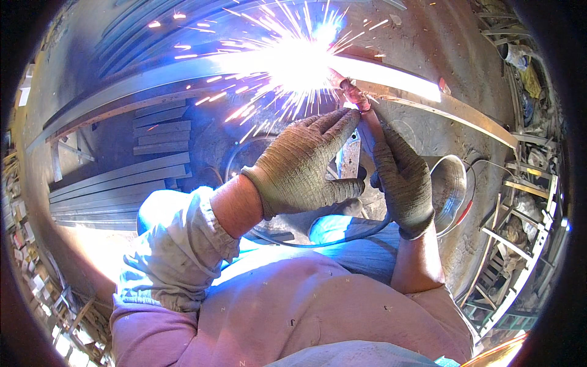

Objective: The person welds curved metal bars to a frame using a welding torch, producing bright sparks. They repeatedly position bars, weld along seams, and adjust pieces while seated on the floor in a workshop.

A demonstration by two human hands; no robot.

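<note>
My right hand, in a dark knitted work glove, is wrapped round the handle of a welding torch. The torch's nozzle points up and left at a long metal bar. A white arc glares there and throws sparks all round, hiding the weld spot. My left hand wears a similar glove. Its fingers stretch flat toward the torch neck, with the thumb apart and pointing right; whether the fingertips touch the torch I cannot tell. Between both hands a narrow metal plate with holes shows in part.
Several flat metal strips lie on the floor at left. A round metal container stands to the right of my right hand, with a cable crossing near my lap. Metal frames and scrap line the right edge.
</note>
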